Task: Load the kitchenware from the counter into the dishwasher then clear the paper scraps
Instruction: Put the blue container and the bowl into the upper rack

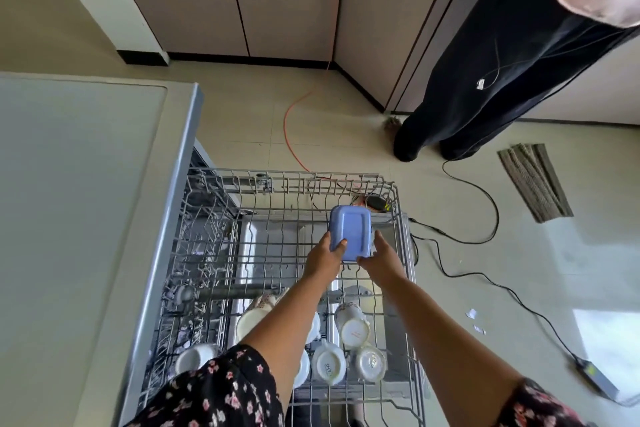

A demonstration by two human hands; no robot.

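Holding a blue container (pixel 350 230) upside down over the far end of the dishwasher rack (pixel 284 174), I gripped it with my left hand (pixel 323 258) and right hand (pixel 379 260). White cups (pixel 353 326) filled the near rows; paper scraps (pixel 471 314) and a black cable (pixel 496 206) lay on the floor alongside.

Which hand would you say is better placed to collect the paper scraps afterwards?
Probably the right hand: the white paper scraps lie on the tiled floor right of the wire rack, nearer it; the left hand would reach across.
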